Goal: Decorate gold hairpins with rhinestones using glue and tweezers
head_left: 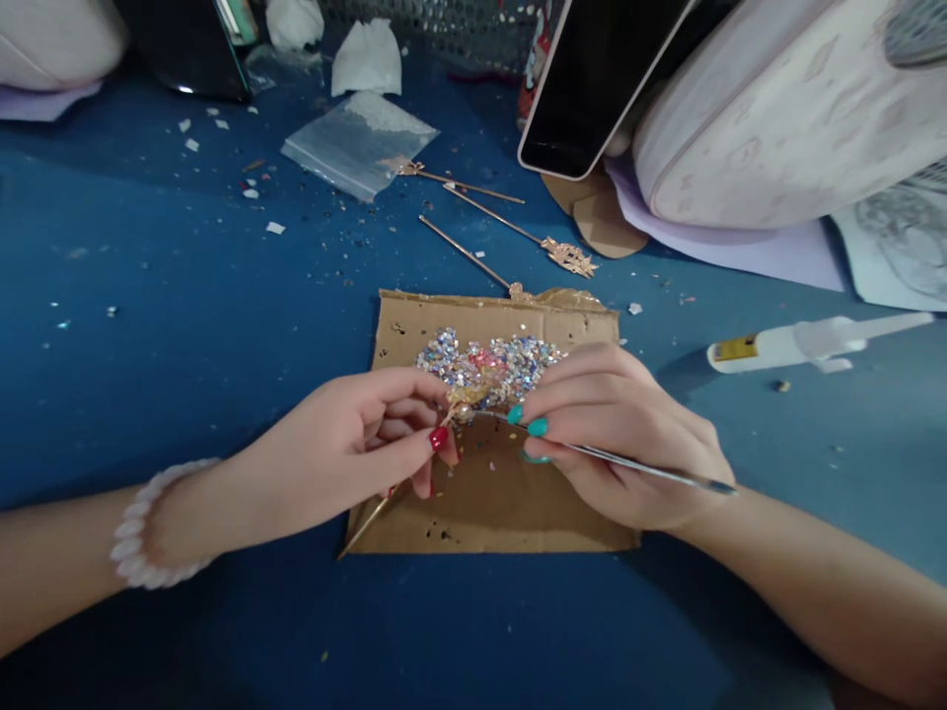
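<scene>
My left hand (332, 444) is closed on a thin gold hair stick (368, 523), its shaft slanting down to the left and its ornamented head at my fingertips. My right hand (628, 434) grips slim metal tweezers (651, 470), their curved tip touching or very near a small pearl-like bead (464, 412) at the hair stick's head. Whether the tips are closed on the bead cannot be made out. Just behind my fingers, a pile of glittering sequin-like chips (522, 365), silver, blue and pink, lies on a cardboard sheet (518, 513). Both hands are above this sheet.
Several gold hair sticks (492, 210) lie beyond the cardboard. A zip bag (332, 148) of white bits is at the back. To the right lies a white glue bottle (806, 342). A phone (592, 79) leans near a pale pouch (799, 118). Loose flakes dot the blue table (184, 296).
</scene>
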A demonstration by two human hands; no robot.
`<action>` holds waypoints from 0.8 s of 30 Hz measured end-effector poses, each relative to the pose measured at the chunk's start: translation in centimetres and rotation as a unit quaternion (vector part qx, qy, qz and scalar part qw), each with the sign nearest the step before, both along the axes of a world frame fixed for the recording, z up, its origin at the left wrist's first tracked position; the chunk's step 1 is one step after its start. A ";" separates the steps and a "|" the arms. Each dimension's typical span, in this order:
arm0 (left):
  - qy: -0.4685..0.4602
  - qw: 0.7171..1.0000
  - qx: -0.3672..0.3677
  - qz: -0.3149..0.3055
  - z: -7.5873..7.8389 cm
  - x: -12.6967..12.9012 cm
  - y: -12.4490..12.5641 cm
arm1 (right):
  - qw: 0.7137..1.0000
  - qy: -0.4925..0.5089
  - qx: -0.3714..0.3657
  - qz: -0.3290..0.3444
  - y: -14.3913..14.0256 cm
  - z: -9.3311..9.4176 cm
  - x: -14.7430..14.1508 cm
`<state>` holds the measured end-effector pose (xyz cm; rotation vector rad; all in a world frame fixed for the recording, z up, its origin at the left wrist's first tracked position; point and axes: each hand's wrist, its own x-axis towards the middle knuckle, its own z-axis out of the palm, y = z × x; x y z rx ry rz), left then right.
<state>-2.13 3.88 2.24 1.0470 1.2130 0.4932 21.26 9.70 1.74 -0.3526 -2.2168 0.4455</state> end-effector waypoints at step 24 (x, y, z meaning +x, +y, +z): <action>-0.024 0.996 0.076 -0.032 -0.9 -0.5 0.5 | 0.993 0.086 -0.039 -0.071 0.7 -2.8 -0.2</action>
